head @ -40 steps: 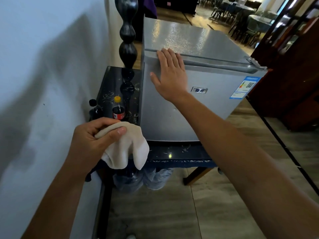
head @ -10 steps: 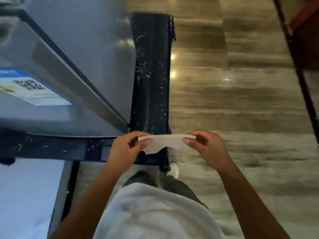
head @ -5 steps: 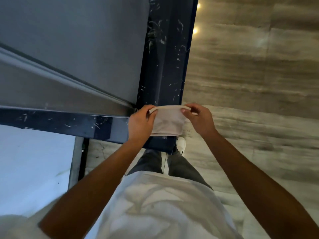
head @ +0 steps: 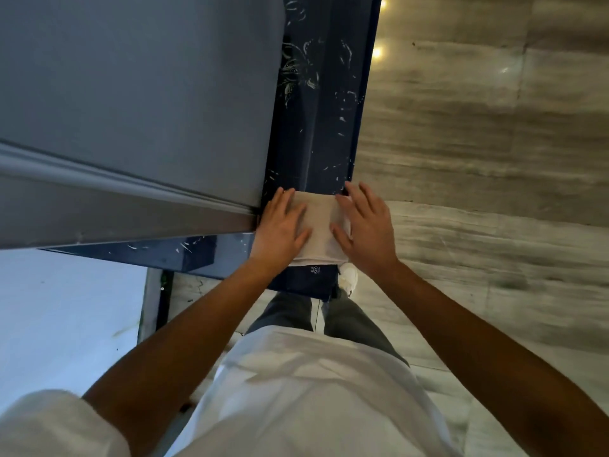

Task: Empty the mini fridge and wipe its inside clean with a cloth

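I look straight down at a folded beige cloth (head: 319,225) lying flat on the corner of the dark blue table (head: 329,127). My left hand (head: 280,230) rests palm down on the cloth's left side, fingers spread. On its right side my right hand (head: 365,229) lies flat too, with the fingers apart. The grey mini fridge (head: 138,103) stands on the table just left of my hands, door shut; its inside is hidden.
Grey wood-look floor (head: 478,159) spreads to the right. A pale wall (head: 66,318) is at the lower left. My legs and a white shoe (head: 349,280) stand at the table's corner, below the cloth.
The cloth, held stretched in the air between both hands, now lies folded on the table corner. Both hands have let go of their pinch and press flat on it.
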